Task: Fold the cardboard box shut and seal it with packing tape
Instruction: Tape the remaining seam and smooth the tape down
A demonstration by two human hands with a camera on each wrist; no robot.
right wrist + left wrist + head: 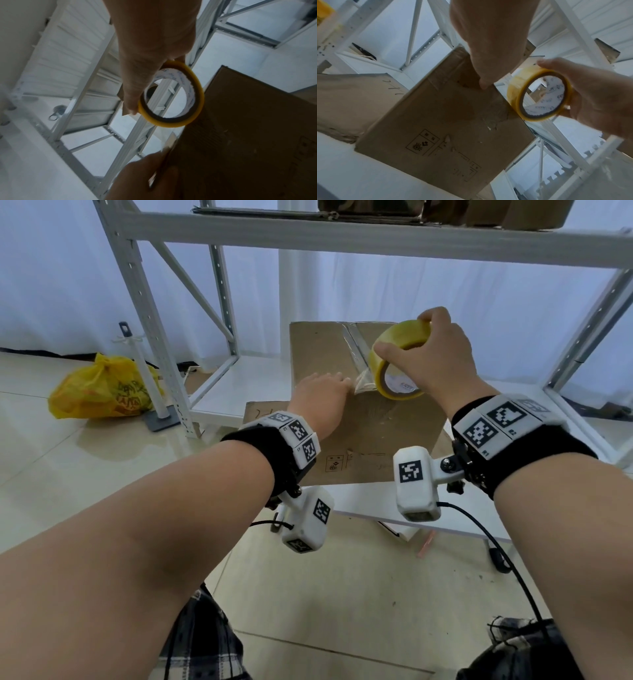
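A brown cardboard box (322, 354) (436, 121) (248, 135) stands on a low white shelf with its top flaps folded shut. A clear strip of tape (354, 347) runs along the middle seam toward the near edge. My right hand (435, 361) (599, 101) (150, 47) grips a yellow roll of packing tape (399, 337) (513, 94) (200, 97) at the box's near top edge, thumb on one side and fingers over the rim. My left hand (320, 395) (488, 40) lies flat on the box top just left of the roll, its fingertips at the tape.
A flat piece of cardboard (263, 409) (351, 94) lies left of the box. White metal shelving uprights (150, 320) and a crossbeam (342, 237) frame the space. On the tiled floor at the left are a yellow plastic bag (99, 392) and a white post on a base (144, 371).
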